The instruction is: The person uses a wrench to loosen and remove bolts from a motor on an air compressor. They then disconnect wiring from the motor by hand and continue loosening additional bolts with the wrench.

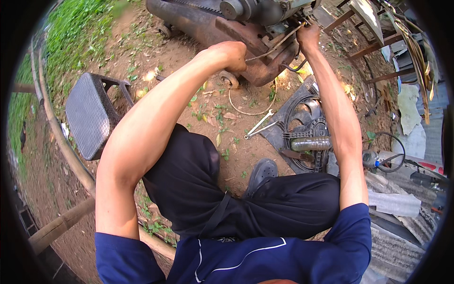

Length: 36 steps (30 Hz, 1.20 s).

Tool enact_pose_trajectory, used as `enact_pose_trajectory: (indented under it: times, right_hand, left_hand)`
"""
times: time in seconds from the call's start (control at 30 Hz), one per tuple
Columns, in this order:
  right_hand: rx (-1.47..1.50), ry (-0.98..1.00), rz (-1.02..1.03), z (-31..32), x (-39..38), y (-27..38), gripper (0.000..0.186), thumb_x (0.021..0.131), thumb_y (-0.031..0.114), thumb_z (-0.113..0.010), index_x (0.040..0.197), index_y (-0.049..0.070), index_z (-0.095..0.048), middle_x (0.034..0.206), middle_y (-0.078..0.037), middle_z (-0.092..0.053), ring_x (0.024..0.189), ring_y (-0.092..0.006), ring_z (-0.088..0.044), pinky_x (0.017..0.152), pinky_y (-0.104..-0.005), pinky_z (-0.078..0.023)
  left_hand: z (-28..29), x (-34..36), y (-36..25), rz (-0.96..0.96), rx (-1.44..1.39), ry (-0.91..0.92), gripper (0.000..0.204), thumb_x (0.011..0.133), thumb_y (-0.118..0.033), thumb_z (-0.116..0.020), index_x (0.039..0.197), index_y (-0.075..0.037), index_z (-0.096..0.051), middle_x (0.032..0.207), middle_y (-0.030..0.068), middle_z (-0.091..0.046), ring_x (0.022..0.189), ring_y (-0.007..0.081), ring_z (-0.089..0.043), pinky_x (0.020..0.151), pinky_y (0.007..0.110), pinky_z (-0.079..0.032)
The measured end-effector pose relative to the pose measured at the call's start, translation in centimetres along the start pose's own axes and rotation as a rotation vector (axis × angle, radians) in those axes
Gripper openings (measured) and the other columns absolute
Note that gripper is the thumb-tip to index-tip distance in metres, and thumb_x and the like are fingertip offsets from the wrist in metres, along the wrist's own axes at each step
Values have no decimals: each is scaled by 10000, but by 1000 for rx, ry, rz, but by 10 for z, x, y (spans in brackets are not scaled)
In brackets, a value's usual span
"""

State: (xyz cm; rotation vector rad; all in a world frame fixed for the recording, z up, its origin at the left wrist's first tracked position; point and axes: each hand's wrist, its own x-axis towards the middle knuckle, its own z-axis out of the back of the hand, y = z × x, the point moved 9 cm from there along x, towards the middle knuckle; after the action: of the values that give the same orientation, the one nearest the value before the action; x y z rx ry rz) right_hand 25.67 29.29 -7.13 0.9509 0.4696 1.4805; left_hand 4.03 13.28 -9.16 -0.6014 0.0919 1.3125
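A thin tan cord (274, 48) stretches between my two hands in front of a rusty metal machine (236, 32). My left hand (232, 54) is closed around the cord, with its fingertips turned away from view. Higher and to the right, my right hand (308, 36) has its fingers bent together on the cord's other end, right against the machine's underside. A loop of similar cord (253, 114) hangs below the machine to the ground. A dark cylindrical motor part (236, 8) sits on top of the machine.
Wrenches (260, 125) lie on the dirt beside a black fan shroud (302, 118) holding a plastic bottle (310, 143). To the left stands a black woven stool (91, 113). Wooden frames (362, 23) and corrugated sheets (392, 241) crowd the right side. A bamboo pole (61, 128) runs along the left.
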Motion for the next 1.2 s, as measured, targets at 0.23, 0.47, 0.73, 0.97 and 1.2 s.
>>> enact_pose_trajectory:
  times: [0.23,0.47,0.73,0.97,1.2]
  right_hand:
    - [229,23,288,0,-3,8,270,902,248,-658,1064,37,-705,683,-63,-643,549,-111,-553,488,-303,-424]
    - [221,-30,96,7,-8,-8,264,889,147,-585,1107,22,-665,687,-27,-613,560,-76,-511,481,-261,-398]
    - [435,69,-82,-2,-17,-14,344,920,129,-524,1220,-11,-618,672,-2,-582,560,-65,-477,477,-237,-367]
    - [323,130,-3,-10,-8,-18,355,922,171,-542,1220,-2,-629,880,-111,-703,742,-137,-627,670,-290,-501]
    - [584,163,-108,-12,-14,-14,339,908,140,-529,1194,-1,-645,1004,-117,-698,818,-148,-649,722,-276,-513]
  left_hand:
    - [-2,5,-2,-38,-15,-11,403,811,-264,-678,1111,4,-652,1051,224,-668,1019,348,-634,876,413,-491]
    - [-5,16,-13,-53,3,-33,390,813,-236,-670,1131,-11,-651,1066,225,-664,1042,353,-625,901,413,-485]
    - [11,11,-30,4,35,-50,317,825,-212,-644,1084,-31,-669,1027,216,-675,1024,345,-634,882,409,-489]
    - [29,32,-25,32,-200,-306,272,839,-149,-590,1053,7,-655,930,179,-698,939,259,-671,820,358,-514]
    - [8,66,30,32,-1594,-580,392,917,68,-463,1305,14,-473,1250,141,-567,1098,264,-595,842,321,-539]
